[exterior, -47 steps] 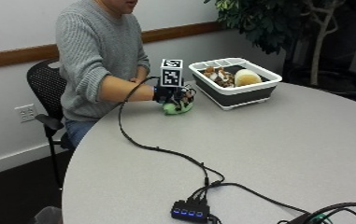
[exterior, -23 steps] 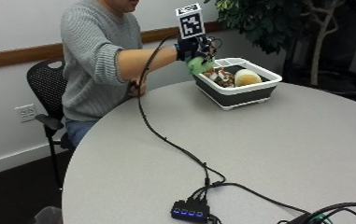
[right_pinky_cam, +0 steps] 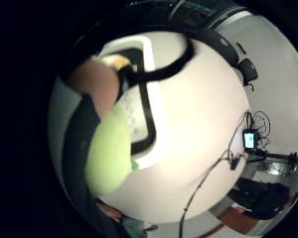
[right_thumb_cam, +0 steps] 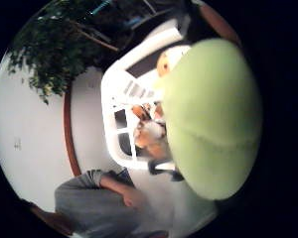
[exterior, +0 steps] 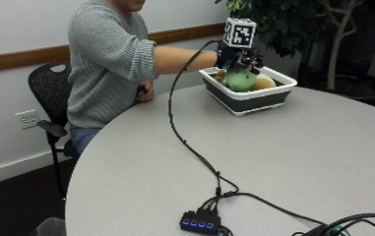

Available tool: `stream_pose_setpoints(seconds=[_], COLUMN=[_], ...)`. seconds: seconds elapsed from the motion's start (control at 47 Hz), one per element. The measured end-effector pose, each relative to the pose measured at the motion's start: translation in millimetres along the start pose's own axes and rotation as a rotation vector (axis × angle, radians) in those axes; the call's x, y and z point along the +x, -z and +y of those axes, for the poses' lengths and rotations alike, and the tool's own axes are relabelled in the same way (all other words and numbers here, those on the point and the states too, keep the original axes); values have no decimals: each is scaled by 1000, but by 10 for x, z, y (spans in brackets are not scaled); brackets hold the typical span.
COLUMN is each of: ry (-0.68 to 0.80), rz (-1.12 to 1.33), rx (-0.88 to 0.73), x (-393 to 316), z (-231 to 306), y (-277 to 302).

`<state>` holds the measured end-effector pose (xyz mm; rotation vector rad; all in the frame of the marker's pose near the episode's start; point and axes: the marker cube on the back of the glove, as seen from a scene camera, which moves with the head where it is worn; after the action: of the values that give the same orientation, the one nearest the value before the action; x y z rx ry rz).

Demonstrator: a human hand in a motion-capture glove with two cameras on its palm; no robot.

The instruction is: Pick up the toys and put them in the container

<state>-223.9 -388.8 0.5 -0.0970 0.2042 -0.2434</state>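
Note:
My gloved right hand (exterior: 238, 55) hangs over the white-rimmed, dark-sided container (exterior: 251, 102) at the table's far side. Its fingers curl down round a round green toy (exterior: 240, 80), which sits at about rim height inside the container's outline. A cream toy (exterior: 264, 82) and a brown one (exterior: 221, 74) lie in the container beside it. In the thumb side palm view the green toy (right_thumb_cam: 213, 119) is close to the palm, with the container's rim (right_thumb_cam: 111, 99) and orange and white toys (right_thumb_cam: 148, 131) beyond. The little finger side view shows the green toy (right_pinky_cam: 108, 151) against the rim (right_pinky_cam: 151, 94).
A black cable (exterior: 180, 137) runs from the glove across the grey round table (exterior: 305, 162) to a hub with blue lights (exterior: 200, 224) near the front edge. The bare left hand (exterior: 145, 91) rests at the table's far edge. A plant (exterior: 292, 19) stands behind the container.
My hand lifted the green toy off the table, carried it high toward the container, and now holds it lower, over the container's middle.

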Motion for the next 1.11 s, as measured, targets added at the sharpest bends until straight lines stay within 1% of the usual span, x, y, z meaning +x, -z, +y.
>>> stream_pose_setpoints(seconds=[0.043,0.085,0.234,0.362,0.426,0.553,0.66,0.787,0.915,1.107], ry=[16,19,18,-19,-40,-91,-192,-361,-378,-371], rz=[5,-5,-71,-115,-161,-191,-165,-156,-126,-108], rx=[-53,-68,-24,3,12,51,89,128,150,186], x=[28,70,240,378,517,930,1256,1529,1420,859], z=[37,88,360,706,1012,1810,2530,3120,3505,4036], y=[-47,-66,-10,51,83,104,26,-41,-198,-691])
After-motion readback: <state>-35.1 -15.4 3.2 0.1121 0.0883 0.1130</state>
